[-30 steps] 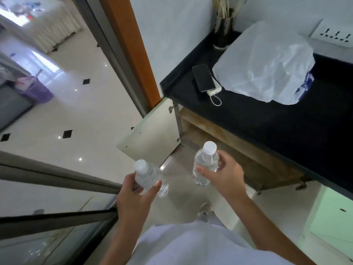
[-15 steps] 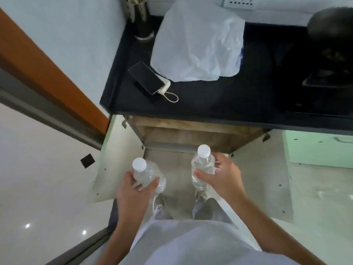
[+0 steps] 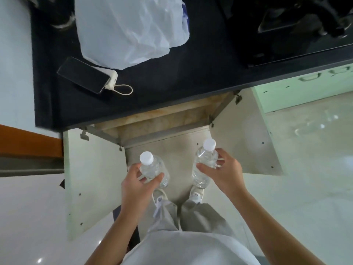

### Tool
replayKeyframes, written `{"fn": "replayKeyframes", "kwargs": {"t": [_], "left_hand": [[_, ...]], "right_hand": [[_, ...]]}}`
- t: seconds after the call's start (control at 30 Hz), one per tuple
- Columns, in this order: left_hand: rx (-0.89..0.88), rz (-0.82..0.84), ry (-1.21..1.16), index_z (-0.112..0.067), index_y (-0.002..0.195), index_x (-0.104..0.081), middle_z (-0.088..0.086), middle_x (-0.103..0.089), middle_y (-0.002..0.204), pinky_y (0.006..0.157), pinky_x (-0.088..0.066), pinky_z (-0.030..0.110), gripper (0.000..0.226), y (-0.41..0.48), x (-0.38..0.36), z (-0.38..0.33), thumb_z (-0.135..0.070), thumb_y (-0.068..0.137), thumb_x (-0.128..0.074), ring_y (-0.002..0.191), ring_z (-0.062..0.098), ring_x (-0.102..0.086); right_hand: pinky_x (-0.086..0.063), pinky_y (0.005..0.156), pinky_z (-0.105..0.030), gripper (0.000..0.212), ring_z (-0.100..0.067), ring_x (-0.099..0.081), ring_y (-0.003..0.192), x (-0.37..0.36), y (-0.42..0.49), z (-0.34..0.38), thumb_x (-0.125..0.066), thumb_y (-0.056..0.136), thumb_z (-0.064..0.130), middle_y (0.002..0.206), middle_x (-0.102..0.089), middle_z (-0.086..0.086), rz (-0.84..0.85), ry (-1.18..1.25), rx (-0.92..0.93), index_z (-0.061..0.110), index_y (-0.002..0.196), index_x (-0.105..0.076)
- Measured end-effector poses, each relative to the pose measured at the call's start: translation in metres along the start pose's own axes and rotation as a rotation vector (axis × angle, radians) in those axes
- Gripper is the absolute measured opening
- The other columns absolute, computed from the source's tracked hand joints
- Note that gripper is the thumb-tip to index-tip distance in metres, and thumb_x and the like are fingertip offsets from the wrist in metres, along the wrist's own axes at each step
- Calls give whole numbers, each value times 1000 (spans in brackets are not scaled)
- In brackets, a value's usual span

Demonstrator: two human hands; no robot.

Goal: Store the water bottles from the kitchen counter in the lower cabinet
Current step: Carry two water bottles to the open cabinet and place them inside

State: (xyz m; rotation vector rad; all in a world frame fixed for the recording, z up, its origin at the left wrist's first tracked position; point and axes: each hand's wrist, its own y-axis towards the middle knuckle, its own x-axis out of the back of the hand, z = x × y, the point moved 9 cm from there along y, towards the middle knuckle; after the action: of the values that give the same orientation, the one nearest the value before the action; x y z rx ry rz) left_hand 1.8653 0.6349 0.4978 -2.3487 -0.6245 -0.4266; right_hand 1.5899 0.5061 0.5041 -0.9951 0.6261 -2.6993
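I hold two clear plastic water bottles with white caps, one in each hand, in front of the open lower cabinet [image 3: 168,119]. My left hand [image 3: 139,185] grips the left bottle [image 3: 152,167] around its body. My right hand [image 3: 222,172] grips the right bottle [image 3: 205,163] at its middle. Both bottles stand roughly upright, at about the same height, above my shoes and the floor. The cabinet's two doors, the left door [image 3: 91,180] and the right door [image 3: 242,146], swing wide open on either side of me. Its inside is hidden under the black counter [image 3: 172,77].
On the counter lie a white plastic bag [image 3: 129,27], a phone on a power bank [image 3: 86,77] with a looped cable, and a black stove [image 3: 286,29] at the right. A pale green drawer front [image 3: 305,87] is to the right of the cabinet. Glossy tile floor surrounds me.
The view has swung from the doorway to face the cabinet squarely. Both hands keep their bottles, now spread a little wider apart in front of the opening.
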Motion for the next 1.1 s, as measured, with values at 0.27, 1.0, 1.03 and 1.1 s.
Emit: {"fn": "replayKeyframes", "kwargs": {"t": [0.27,1.0,1.03,1.1], "left_hand": [[23,17,-2,-27,117,-64,-12,-72,111,66,-45,-1,53,47,-80,22,-32,71,-91,98,4,-70],[-226,182,38,-29,107,-69,-11,-76,102,81,-60,29,45,439,-321,185,-27,69,-92,93,7,-73],[-244,191,34,-27,107,-69,-9,-76,103,85,-60,34,45,458,-326,182,-24,68,-92,94,11,-73],[-286,205,38,-26,105,-70,-6,-77,101,87,-60,39,46,489,-335,173,-25,65,-93,95,15,-74]], "right_hand": [[-55,80,-31,51,-9,-67,94,-20,63,-63,-89,66,47,102,-70,13,35,18,-52,37,107,-60],[-49,95,-27,44,-12,-65,100,-222,417,-245,-83,80,37,107,-68,10,-15,139,116,20,117,-65],[-51,96,-29,44,-14,-67,102,-223,434,-240,-83,80,36,107,-70,9,-2,140,158,20,117,-66],[-55,92,-34,45,-15,-68,102,-222,465,-236,-84,78,35,107,-71,7,-5,126,207,22,118,-67]]}}
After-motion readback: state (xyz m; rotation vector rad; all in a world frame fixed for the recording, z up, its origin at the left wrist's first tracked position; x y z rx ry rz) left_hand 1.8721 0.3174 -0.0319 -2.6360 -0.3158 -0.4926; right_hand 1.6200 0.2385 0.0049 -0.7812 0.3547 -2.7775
